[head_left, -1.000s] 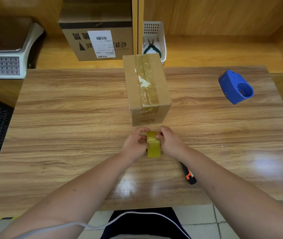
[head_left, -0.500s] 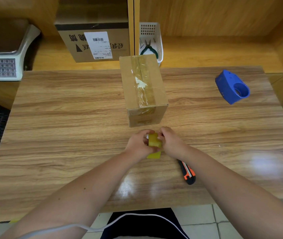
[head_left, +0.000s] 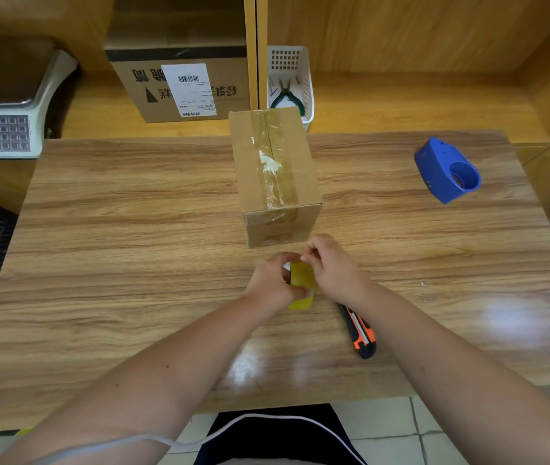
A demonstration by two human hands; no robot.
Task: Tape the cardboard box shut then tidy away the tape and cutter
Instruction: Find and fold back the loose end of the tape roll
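Observation:
A small cardboard box (head_left: pixel 277 182) stands in the middle of the wooden table (head_left: pixel 132 229), with clear tape running along its top seam. Just in front of it, my left hand (head_left: pixel 273 283) grips a yellowish roll of tape (head_left: pixel 302 285) standing on edge. My right hand (head_left: pixel 330 266) pinches the tape's loose end at the top of the roll. An orange and black cutter (head_left: pixel 359 332) lies on the table beside my right wrist. A blue tape dispenser (head_left: pixel 444 171) sits at the far right.
A larger labelled carton (head_left: pixel 183 78) and a white basket (head_left: pixel 305 78) holding green pliers (head_left: pixel 287 95) stand on the shelf behind the table. A weighing scale (head_left: pixel 5 122) is at the far left. Floor tiles show below the table's near edge.
The roll has tilted and lifted a little between my hands, and my right hand's fingers have shifted up to pinch at its top edge. The box, cutter and dispenser stay put.

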